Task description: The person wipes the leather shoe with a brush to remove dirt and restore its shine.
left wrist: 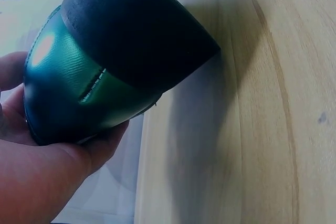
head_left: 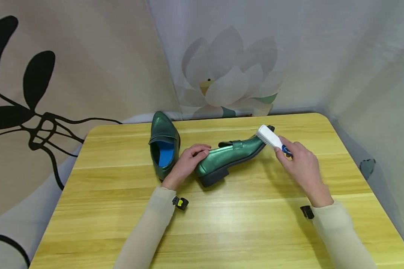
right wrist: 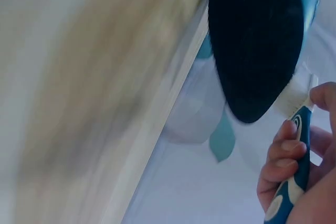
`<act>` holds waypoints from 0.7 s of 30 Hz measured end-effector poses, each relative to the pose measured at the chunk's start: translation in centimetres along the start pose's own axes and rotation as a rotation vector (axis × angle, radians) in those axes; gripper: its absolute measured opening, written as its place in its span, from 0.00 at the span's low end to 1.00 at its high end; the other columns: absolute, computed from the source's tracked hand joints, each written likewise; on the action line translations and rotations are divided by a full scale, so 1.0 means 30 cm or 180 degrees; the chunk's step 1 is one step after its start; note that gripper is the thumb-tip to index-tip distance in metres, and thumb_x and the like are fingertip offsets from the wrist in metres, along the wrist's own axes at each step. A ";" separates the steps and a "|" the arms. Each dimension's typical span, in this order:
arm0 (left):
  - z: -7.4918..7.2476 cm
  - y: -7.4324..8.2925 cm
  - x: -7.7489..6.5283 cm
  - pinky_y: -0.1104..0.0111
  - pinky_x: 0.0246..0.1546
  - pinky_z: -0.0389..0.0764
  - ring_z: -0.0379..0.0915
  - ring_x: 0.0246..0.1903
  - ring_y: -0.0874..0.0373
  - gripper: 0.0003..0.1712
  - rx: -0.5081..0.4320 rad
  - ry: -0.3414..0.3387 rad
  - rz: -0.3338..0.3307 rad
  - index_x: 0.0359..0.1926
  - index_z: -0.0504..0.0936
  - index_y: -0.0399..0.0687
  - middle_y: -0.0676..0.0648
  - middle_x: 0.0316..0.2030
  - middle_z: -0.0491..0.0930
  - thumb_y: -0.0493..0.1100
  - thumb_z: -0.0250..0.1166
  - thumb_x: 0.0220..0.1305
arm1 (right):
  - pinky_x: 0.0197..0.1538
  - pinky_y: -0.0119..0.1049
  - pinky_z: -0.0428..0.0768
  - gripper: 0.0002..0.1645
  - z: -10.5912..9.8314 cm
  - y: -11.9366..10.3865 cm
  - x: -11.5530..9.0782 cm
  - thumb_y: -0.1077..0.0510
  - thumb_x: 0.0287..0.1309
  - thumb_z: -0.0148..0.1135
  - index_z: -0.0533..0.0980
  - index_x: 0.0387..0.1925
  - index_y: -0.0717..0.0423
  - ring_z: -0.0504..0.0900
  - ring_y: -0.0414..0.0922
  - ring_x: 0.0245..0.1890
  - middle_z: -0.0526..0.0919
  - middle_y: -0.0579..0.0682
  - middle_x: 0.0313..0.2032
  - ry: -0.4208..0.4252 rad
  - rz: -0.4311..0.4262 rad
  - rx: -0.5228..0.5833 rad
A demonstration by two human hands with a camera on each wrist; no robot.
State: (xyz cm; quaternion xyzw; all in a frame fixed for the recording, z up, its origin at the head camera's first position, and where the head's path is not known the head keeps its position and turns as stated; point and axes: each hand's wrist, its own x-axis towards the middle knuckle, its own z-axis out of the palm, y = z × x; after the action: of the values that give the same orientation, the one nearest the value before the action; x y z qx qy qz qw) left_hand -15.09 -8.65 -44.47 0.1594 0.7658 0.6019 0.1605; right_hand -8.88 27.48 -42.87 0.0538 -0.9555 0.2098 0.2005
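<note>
A shiny green loafer [head_left: 230, 157] with a black sole and block heel is held tilted above the table, its toe raised to the right. My left hand [head_left: 192, 158] grips it at the heel opening; in the left wrist view the thumb and fingers wrap the back of the shoe below the dark heel [left wrist: 136, 30]. My right hand [head_left: 301, 164] holds a white brush [head_left: 268, 136] with a blue grip, its bristles against the toe. From the right wrist view, fingers curl round the blue-and-white handle [right wrist: 299, 177], beside the black sole [right wrist: 257, 45].
A second green loafer [head_left: 164, 145] with a blue insole stands upright at the back left, close to my left hand. The wooden table [head_left: 249, 231] ends at a back edge before a pale curtain [head_left: 289, 45] with a printed flower.
</note>
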 end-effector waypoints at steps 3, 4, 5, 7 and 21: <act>-0.002 0.001 0.001 0.52 0.72 0.63 0.66 0.69 0.48 0.19 0.0011 0.0008 0.0002 0.60 0.84 0.38 0.44 0.65 0.76 0.44 0.56 0.80 | 0.24 0.40 0.68 0.27 -0.002 -0.022 -0.037 0.51 0.67 0.67 0.79 0.64 0.58 0.72 0.48 0.23 0.81 0.58 0.31 -0.0088 -0.0141 0.0066; -0.002 0.000 0.001 0.52 0.72 0.63 0.66 0.69 0.48 0.19 0.0015 0.0007 -0.0004 0.60 0.84 0.39 0.44 0.65 0.76 0.44 0.56 0.80 | 0.23 0.39 0.68 0.27 -0.002 -0.026 -0.044 0.52 0.66 0.68 0.80 0.63 0.58 0.71 0.47 0.22 0.81 0.57 0.31 -0.0093 -0.0168 0.0072; -0.001 -0.001 0.003 0.52 0.72 0.63 0.66 0.69 0.48 0.19 0.0017 0.0005 -0.0006 0.60 0.84 0.39 0.44 0.65 0.76 0.44 0.56 0.80 | 0.23 0.38 0.67 0.27 -0.003 -0.027 -0.047 0.52 0.66 0.68 0.80 0.63 0.58 0.71 0.47 0.22 0.81 0.57 0.31 -0.0082 -0.0184 0.0074; -0.002 -0.003 0.003 0.52 0.72 0.63 0.66 0.69 0.48 0.19 0.0011 0.0006 -0.0011 0.59 0.84 0.39 0.44 0.65 0.76 0.45 0.56 0.80 | 0.23 0.38 0.67 0.27 -0.002 -0.024 -0.041 0.52 0.66 0.68 0.80 0.63 0.57 0.71 0.47 0.22 0.81 0.57 0.30 -0.0042 -0.0158 0.0067; -0.001 0.000 0.000 0.52 0.72 0.63 0.66 0.69 0.48 0.18 -0.0035 0.0034 -0.0020 0.59 0.84 0.39 0.44 0.64 0.77 0.44 0.57 0.80 | 0.21 0.47 0.70 0.28 -0.010 0.038 0.094 0.43 0.74 0.56 0.80 0.64 0.57 0.78 0.55 0.25 0.86 0.65 0.40 -0.0113 0.0434 -0.0020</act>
State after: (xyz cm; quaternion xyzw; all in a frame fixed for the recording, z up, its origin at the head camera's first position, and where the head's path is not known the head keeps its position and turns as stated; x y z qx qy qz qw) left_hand -15.08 -8.68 -44.47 0.1530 0.7638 0.6065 0.1592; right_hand -11.55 28.58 -41.89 -0.0083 -0.9610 0.2190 0.1689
